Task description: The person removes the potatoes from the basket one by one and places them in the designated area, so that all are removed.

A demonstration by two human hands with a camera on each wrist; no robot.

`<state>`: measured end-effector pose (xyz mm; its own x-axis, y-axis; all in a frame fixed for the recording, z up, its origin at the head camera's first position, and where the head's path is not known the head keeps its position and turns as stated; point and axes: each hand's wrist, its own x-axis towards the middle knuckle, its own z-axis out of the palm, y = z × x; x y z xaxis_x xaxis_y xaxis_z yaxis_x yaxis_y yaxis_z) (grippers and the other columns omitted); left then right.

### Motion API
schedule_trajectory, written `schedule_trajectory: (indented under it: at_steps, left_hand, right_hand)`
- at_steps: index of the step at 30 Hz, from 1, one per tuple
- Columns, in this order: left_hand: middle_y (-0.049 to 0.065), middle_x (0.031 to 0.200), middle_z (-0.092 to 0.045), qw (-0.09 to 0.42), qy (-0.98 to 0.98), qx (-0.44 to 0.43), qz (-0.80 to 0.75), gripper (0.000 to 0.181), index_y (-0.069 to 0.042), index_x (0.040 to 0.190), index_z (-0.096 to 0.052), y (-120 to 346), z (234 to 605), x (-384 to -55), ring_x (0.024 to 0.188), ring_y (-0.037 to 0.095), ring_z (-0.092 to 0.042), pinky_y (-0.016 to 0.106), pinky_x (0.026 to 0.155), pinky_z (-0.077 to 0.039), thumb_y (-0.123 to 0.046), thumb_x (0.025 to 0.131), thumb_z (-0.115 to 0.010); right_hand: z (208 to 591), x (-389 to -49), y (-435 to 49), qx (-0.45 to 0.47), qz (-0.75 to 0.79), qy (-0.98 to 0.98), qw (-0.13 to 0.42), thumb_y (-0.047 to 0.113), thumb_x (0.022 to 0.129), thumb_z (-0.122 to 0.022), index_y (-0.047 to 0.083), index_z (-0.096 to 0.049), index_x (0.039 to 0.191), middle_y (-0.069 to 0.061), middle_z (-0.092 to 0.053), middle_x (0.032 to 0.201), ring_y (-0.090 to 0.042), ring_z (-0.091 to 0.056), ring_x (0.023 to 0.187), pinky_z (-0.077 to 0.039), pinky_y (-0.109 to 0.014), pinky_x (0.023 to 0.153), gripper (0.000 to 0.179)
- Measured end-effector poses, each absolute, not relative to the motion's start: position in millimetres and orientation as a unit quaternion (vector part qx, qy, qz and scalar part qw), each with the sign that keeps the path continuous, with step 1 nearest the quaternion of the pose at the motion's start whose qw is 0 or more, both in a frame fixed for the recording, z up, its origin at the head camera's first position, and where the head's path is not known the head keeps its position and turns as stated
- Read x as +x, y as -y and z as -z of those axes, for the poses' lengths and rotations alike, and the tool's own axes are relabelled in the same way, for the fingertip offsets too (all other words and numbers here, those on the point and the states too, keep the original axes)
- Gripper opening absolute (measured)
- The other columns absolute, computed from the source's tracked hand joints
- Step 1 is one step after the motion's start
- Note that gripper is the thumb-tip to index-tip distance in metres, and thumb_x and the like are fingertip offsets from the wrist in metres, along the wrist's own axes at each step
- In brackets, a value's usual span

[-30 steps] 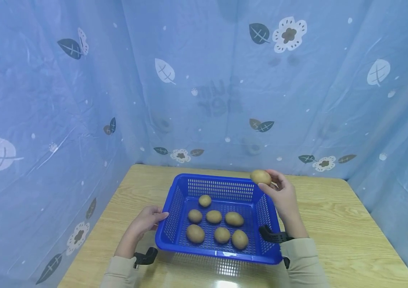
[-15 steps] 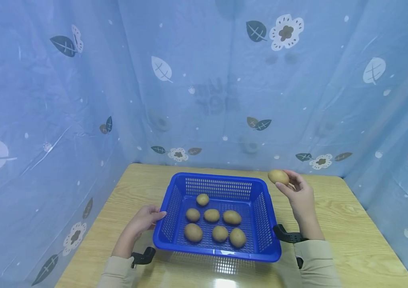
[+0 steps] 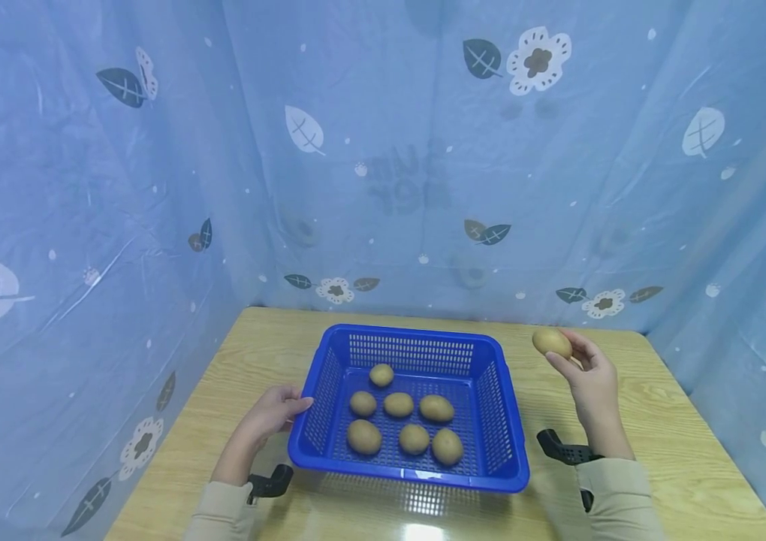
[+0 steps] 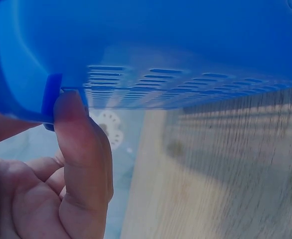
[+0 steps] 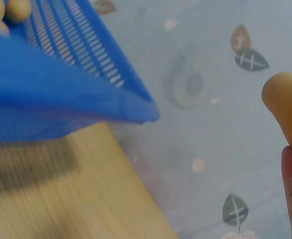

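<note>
- Rightward goes the right hand (image 3: 591,379) with its potato (image 3: 550,343): a second ago both were over the far right corner of the blue basket (image 3: 356,467), and now they are outside it, above the wooden table (image 3: 653,421). The basket and the left hand (image 3: 271,415) look much as they did.
- One potato is out of the basket; seven potatoes (image 3: 436,409) are left inside, spread over the floor of it. If emptying is the work, it seems to be at an early stage. No potato shows lying on the visible tabletop, so the one in hand does not look set down yet.
- Right grip: narrow, a pinch, thumb on one side of the potato and fingers on the other. It hangs in the air to the right of the basket, well apart from those inside.
- Left grip: holding the basket's left rim, thumb on top, with a finger pressed up from below in the left wrist view.
- Pale yellow-brown and smooth, the held potato carries small dark specks. From the head it looks oval; the right wrist view shows a rounded end narrowing toward the fingertips, its far side cut off by the edge.
</note>
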<state>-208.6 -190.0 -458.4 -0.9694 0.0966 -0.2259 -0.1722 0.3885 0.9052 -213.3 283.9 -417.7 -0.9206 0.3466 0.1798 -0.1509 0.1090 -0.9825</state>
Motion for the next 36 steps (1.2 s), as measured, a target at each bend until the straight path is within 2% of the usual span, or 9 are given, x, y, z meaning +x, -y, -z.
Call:
schedule_trajectory:
  at_steps: [11,19,26,31,36]
  left_hand:
    - [0.011,0.083,-0.068,0.127,-0.824,-0.026,-0.551,0.024,0.006,0.097,-0.059,191,459,-208,0.074,0.018,-0.066,0.038,0.072,-0.058,-0.017,0.096,-0.053]
    - [0.011,0.082,-0.067,0.122,-0.826,-0.038,-0.549,0.022,0.006,0.097,-0.059,189,460,-206,0.074,0.018,-0.065,0.037,0.072,-0.058,-0.015,0.096,-0.053]
    - [0.010,0.083,-0.068,0.119,-0.826,-0.043,-0.549,0.022,0.006,0.098,-0.060,188,460,-207,0.075,0.018,-0.065,0.039,0.074,-0.058,-0.015,0.096,-0.053]
    - [0.011,0.083,-0.068,0.118,-0.826,-0.034,-0.549,0.024,0.007,0.098,-0.060,189,460,-207,0.075,0.019,-0.066,0.039,0.073,-0.058,-0.016,0.096,-0.053]
    - [0.012,0.085,-0.068,0.121,-0.826,-0.033,-0.550,0.025,0.007,0.100,-0.060,189,458,-208,0.076,0.019,-0.066,0.039,0.073,-0.058,-0.017,0.097,-0.053]
  right_hand:
    - [445,-213,-300,-0.119,-0.601,0.776,0.153,0.024,0.088,-0.068,0.002,-0.045,0.136,0.021,-0.049,0.107,0.006,-0.047,0.098,-0.044,-0.002,0.075,0.058]
    - [464,-219,-311,-0.124,-0.566,0.804,0.135,0.033,0.088,-0.066,0.002,-0.042,0.137,0.019,-0.047,0.111,0.008,-0.044,0.098,-0.044,-0.003,0.074,0.063]
    - [482,-224,-316,-0.145,-0.546,0.819,0.104,0.039,0.089,-0.064,0.004,-0.040,0.140,-0.001,-0.048,0.125,0.008,-0.041,0.098,-0.043,-0.004,0.073,0.067]
    - [499,-226,-318,-0.165,-0.556,0.811,0.078,0.041,0.088,-0.065,0.005,-0.040,0.140,0.000,-0.047,0.123,0.006,-0.044,0.096,-0.045,-0.007,0.075,0.069]
    - [510,-227,-318,-0.185,-0.560,0.805,0.059,0.043,0.087,-0.065,0.005,-0.038,0.141,-0.005,-0.045,0.131,0.000,-0.044,0.099,-0.045,-0.007,0.076,0.070]
